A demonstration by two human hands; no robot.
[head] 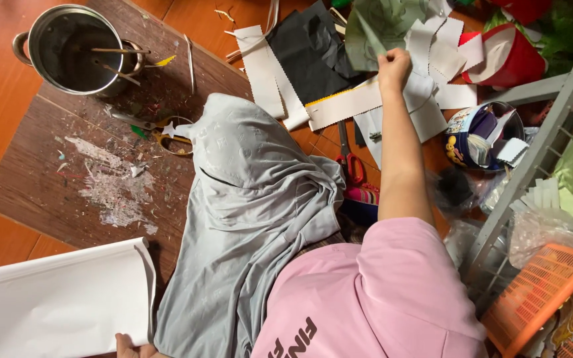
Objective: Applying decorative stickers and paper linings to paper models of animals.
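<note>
1. Right hand [393, 66] stretched far ahead, fingers pinching a green fabric piece [378, 26] above white scraps [432, 46].
2. Left hand [127, 346] at bottom edge, touching white paper sheet [54, 305]; grip impossible to tell.

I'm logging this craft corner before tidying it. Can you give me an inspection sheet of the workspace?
Surface: brown board on an orange floor, smeared with white residue and scraps.
Job's things: green fabric piece; white sheet.
Clutter: metal pot with sticks inside, yellow-handled scissors, red-handled scissors, black fabric, round tin.
Hands: right hand grips the green fabric piece; left hand at the white sheet's edge, mostly out of frame, grip unclear.
Cables: nothing seen.
Surroundings: grey metal rack, orange basket.
</note>
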